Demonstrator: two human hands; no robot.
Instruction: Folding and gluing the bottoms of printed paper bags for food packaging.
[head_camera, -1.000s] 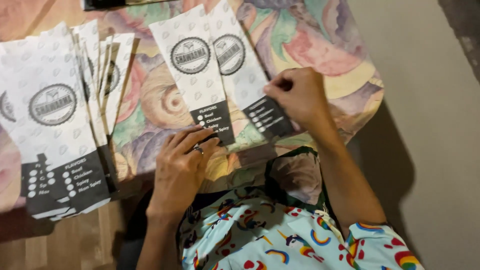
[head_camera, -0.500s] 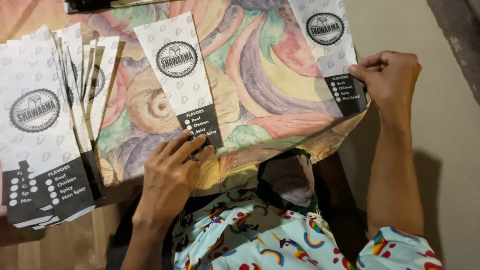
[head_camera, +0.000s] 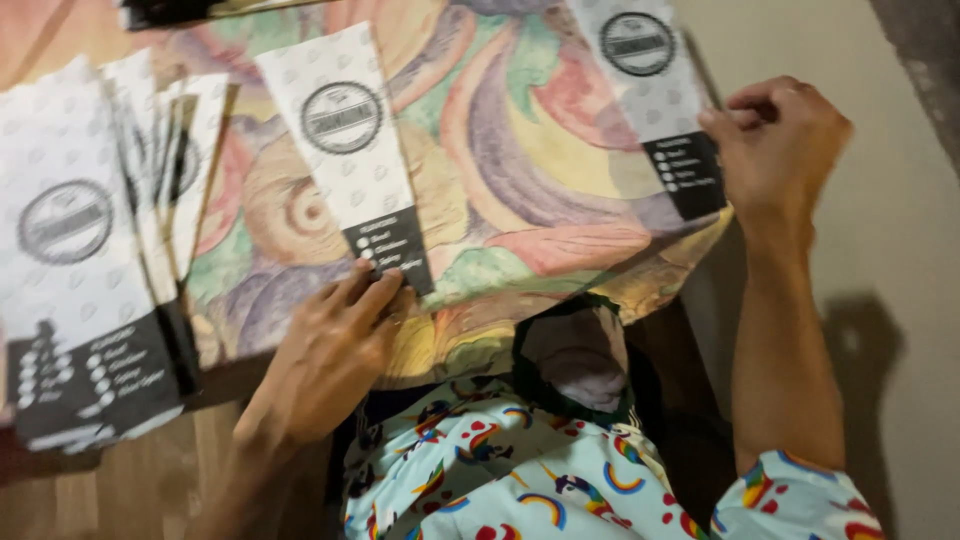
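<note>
Head view shows us looking down past our own lap, where a pale blue garment printed with rainbows and unicorns (head_camera: 520, 480) fills the near edge, with a strip of wooden floor (head_camera: 130, 490) to its left.

Just beyond it, our left hand (head_camera: 325, 355) lies flat and palm down, fingers loosely spread and closed on nothing. Its fingertips (head_camera: 375, 285) press on the black near end of a long white paper sleeve with a round dark emblem (head_camera: 345, 150), pinning it against a cloth painted in swirling pink, green and yellow (head_camera: 520, 160). That sleeve lies flat on the cloth, slanting away from us toward the far left.

At the near left, a fanned stack of matching white paper sleeves with black ends (head_camera: 80, 260) rests partly on the cloth and partly over the floor, well apart from both hands.

Farther off to the right, our right hand (head_camera: 775, 150) is curled, thumb and fingers pinched on the right edge of a second white paper sleeve with a black end (head_camera: 655, 90) beside its dark band. This second sleeve lies at the right edge of the cloth, next to a plain beige floor (head_camera: 900, 250).

At the far left edge, a dark flat object (head_camera: 180, 10) is only partly visible; we cannot tell what it is.
</note>
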